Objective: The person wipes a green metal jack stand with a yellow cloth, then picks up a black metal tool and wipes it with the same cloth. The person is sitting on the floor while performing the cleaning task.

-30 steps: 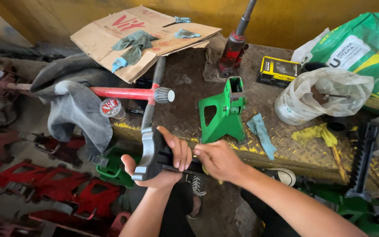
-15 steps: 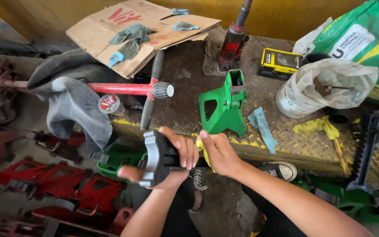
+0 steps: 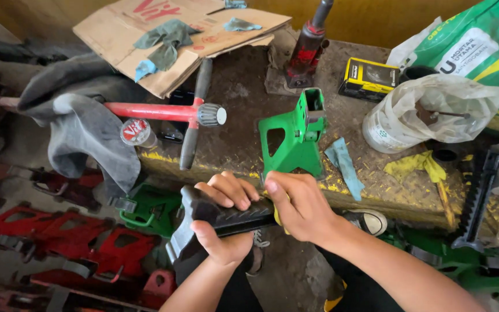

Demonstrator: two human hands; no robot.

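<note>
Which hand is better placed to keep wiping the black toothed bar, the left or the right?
Probably the right hand: it presses a yellow cloth against the black toothed bar. The left hand has its grip wrapped around the bar near the saddle end, holding it steady.

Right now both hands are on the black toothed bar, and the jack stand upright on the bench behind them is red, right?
Not quite. Left hand and right hand do grip the black toothed bar, but the head view shows the upright jack stand on the bench is green.
</note>
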